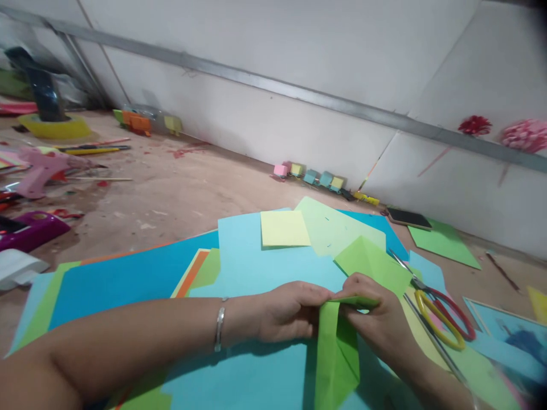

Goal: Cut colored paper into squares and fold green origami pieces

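Note:
A folded sheet of green paper (331, 353) hangs between my two hands, its lower part drooping toward me. My left hand (294, 313) pinches its top edge from the left, a silver bangle on that wrist. My right hand (376, 313) is closed on the upper right part of the same paper, fingers curled round it. Beneath both hands lie light blue sheets (248, 370). Just past my right hand rests a creased green square (371, 265). Scissors with red and yellow handles (440, 319) lie right of that hand.
A yellow sticky-note pad (285, 229) lies on the sheets ahead. Farther right are a phone (409, 218) and a green pad (444, 244). On the left sit a pink glue gun (40, 168), a purple tool (36, 230) and a yellow tape roll (55, 125). Small paper blocks (311, 176) line the wall.

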`<state>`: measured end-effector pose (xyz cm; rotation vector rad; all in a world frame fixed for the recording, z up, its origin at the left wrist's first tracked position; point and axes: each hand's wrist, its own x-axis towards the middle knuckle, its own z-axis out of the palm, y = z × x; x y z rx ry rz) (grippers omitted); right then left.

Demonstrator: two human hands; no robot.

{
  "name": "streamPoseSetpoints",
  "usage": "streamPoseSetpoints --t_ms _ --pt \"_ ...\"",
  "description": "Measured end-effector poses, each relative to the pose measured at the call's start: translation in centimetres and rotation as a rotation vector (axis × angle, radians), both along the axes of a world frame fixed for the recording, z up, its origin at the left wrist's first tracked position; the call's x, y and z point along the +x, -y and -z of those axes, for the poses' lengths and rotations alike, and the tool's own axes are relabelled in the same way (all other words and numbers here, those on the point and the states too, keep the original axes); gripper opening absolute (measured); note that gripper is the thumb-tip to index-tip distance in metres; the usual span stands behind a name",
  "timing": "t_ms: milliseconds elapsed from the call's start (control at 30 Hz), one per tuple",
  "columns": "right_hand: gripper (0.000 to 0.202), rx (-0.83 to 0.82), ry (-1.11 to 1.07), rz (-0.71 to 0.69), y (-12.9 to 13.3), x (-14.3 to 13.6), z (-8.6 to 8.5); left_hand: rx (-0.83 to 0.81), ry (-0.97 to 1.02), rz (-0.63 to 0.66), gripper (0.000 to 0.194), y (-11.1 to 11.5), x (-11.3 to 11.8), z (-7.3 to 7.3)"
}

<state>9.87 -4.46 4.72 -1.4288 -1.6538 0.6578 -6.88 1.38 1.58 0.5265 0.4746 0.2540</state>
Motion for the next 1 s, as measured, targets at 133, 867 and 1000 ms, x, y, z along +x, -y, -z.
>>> streamPoseSetpoints --t_ms 133,867,1000 --pt "0.015 0.01 0.062 0.023 -0.1 0.2 0.1 -0.025 -0.022 -0.051 0.026 0.3 0.1 0.4" --pt "0.011 -0.015 0.359 -0.061 0.2 -0.4 0.8 1.343 -0.563 -0.085 0.008 0.0 -1.0 -1.1" --pt "0.009 -0.008 0.341 -0.114 0.3 -0.4 -0.3 1.429 -0.615 -0.098 0.008 0.0 -0.9 -0.6"
